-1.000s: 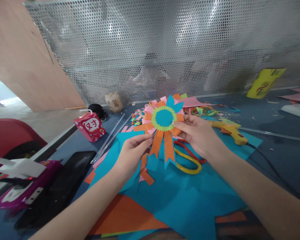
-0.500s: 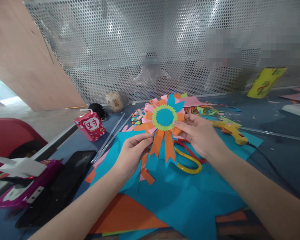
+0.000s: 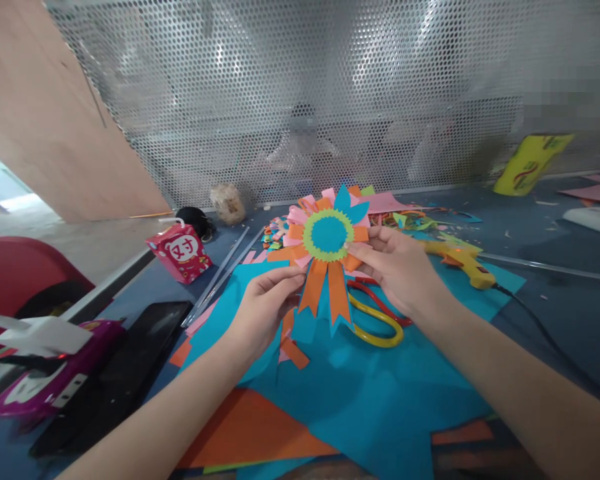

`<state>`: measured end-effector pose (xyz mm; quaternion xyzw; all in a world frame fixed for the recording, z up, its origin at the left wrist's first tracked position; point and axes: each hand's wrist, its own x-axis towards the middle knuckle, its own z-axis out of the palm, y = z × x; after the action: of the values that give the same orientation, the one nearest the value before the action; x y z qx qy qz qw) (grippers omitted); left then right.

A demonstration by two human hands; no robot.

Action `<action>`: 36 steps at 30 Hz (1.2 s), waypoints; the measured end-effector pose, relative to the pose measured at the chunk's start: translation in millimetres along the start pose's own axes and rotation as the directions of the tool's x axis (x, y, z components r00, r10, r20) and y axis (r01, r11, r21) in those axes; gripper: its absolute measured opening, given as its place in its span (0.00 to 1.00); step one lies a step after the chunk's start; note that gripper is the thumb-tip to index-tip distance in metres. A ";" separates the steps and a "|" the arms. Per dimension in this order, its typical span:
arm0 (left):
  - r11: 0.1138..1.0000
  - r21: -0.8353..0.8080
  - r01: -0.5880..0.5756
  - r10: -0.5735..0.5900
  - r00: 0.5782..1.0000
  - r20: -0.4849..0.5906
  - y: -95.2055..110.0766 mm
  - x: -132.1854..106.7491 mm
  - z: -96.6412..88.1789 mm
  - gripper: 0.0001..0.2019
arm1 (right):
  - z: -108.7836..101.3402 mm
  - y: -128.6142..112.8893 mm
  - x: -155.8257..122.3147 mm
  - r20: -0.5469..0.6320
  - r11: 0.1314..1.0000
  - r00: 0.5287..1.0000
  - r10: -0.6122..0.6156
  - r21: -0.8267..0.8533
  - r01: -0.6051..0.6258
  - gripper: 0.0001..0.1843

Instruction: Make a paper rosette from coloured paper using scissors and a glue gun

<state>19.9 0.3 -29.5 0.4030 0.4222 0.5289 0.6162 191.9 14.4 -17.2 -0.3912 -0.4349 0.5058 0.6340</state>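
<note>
A paper rosette (image 3: pixel 329 235) is held up above the table, its blue centre ringed in zigzag green with pink and orange loops around it. Blue leaf shapes stick out at its upper right, and orange and blue tails hang below. My right hand (image 3: pixel 393 263) pinches its right edge between thumb and fingers. My left hand (image 3: pixel 270 303) is closed at the lower left, fingertips at the edge by the tails. Behind and below it lie scissors (image 3: pixel 380 341) with one yellow and one red handle, their blades hidden. Blue paper sheets (image 3: pixel 360 393) spread underneath.
A yellow glue gun (image 3: pixel 463 261) with a black cord lies right. Left are a red drink carton (image 3: pixel 183 250), clear glue sticks (image 3: pixel 220 277), a black phone-like slab (image 3: pixel 115 373) and a purple power strip (image 3: pixel 55 373). A perforated metal screen (image 3: pixel 260 87) stands behind the paper scraps.
Almost nothing differs. The rosette and both hands stay in the same place, with only a very slight shift of the view.
</note>
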 end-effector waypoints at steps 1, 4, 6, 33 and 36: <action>1.000 -0.004 -0.004 0.004 1.000 0.002 0.4 0.0 0.1 0.04 | -0.1 0.1 0.1 0.001 1.000 1.000 -0.001 -0.001 0.001 0.12; 1.000 -0.011 -0.006 0.006 1.000 0.019 1.4 -0.3 0.3 0.03 | -0.1 -0.1 0.4 0.001 1.000 1.000 0.002 -0.012 -0.002 0.13; 1.000 -0.019 -0.012 0.013 0.999 0.042 1.5 -0.3 0.2 0.02 | 0.0 -0.3 0.5 0.005 1.000 1.000 0.004 -0.018 -0.004 0.13; 0.976 -0.166 0.142 -0.135 0.989 0.056 8.9 -7.8 10.9 0.06 | 4.3 -0.8 -3.7 0.014 1.000 1.000 0.000 -0.023 0.000 0.13; 0.980 -0.150 0.128 -0.120 0.991 0.060 8.5 -8.2 10.1 0.05 | 2.4 1.1 -3.3 0.033 0.997 0.999 -0.025 -0.079 0.027 0.13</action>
<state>26.1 -7.3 -17.5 0.3406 0.3890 0.5100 0.6875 188.9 11.4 -18.0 -0.4023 -0.4697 0.4860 0.6175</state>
